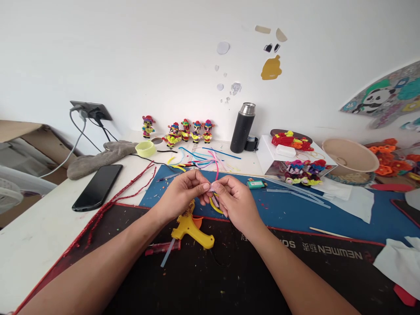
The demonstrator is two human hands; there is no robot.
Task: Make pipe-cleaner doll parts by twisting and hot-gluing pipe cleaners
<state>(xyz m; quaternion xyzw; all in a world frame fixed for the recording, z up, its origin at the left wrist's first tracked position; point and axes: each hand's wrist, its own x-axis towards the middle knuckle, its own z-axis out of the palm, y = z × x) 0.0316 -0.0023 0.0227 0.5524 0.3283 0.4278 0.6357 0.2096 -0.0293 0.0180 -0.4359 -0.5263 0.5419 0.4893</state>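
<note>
My left hand [187,192] and my right hand [234,199] meet above the blue mat, fingertips pinched together on a small pale lilac piece, likely pipe cleaner [212,187]. Most of that piece is hidden by my fingers. Just behind my fingertips rises a pink pipe cleaner [217,169]. A yellow pipe cleaner [215,206] curves below my hands; whether it joins the pale piece I cannot tell. Under my left wrist lies a yellow hot glue gun [193,229] with a glue stick [168,253] poking out of its rear.
Loose pipe cleaners [206,157] lie beyond my hands, before several small figurines [185,131]. A black thermos [243,129] stands by the wall. On the left are a phone [97,187] and red pipe cleaners [111,201]; glue sticks [298,192] lie right.
</note>
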